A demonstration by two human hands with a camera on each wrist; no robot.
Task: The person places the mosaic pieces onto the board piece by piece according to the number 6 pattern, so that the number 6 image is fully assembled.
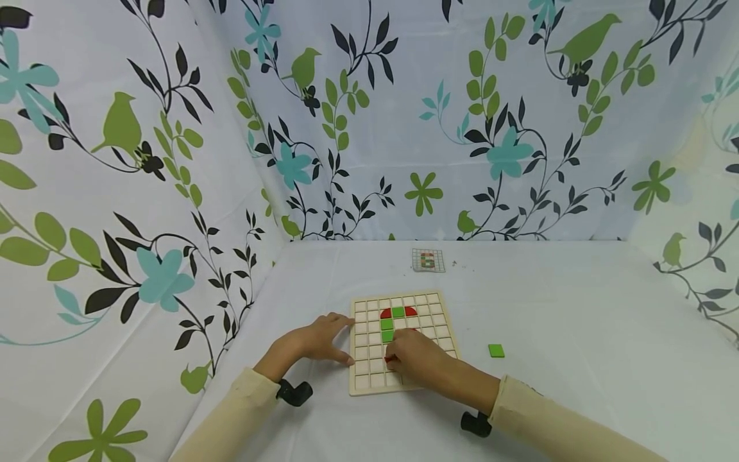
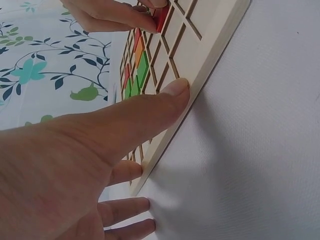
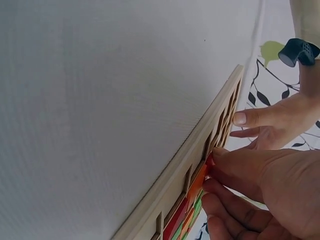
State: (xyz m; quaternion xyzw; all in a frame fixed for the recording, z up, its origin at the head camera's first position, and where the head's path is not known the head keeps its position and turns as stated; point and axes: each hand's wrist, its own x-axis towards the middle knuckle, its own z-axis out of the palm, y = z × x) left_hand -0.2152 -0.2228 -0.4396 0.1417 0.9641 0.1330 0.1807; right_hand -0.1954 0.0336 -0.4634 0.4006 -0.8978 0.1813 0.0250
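A square wooden grid board (image 1: pixel 362 383) lies on the white table, with red, green and orange tiles in some of its cells. My right hand (image 1: pixel 420 359) is over the board's lower middle and pinches a red tile (image 2: pixel 162 21) between thumb and fingers, at a cell. Beside the pinched piece, an orange tile (image 3: pixel 197 182) shows in the right wrist view. My left hand (image 1: pixel 316 340) rests at the board's left edge; its thumb (image 2: pixel 170 97) touches the rim and the fingers are spread. In the head view, the right hand hides part of the tile pattern.
A loose green tile (image 1: pixel 496 351) lies on the table to the right of the board. Behind the board is a small card (image 1: pixel 428 260) printed with a grid and a coloured pattern. Patterned curtains (image 1: pixel 369 160) surround the table at the back and sides.
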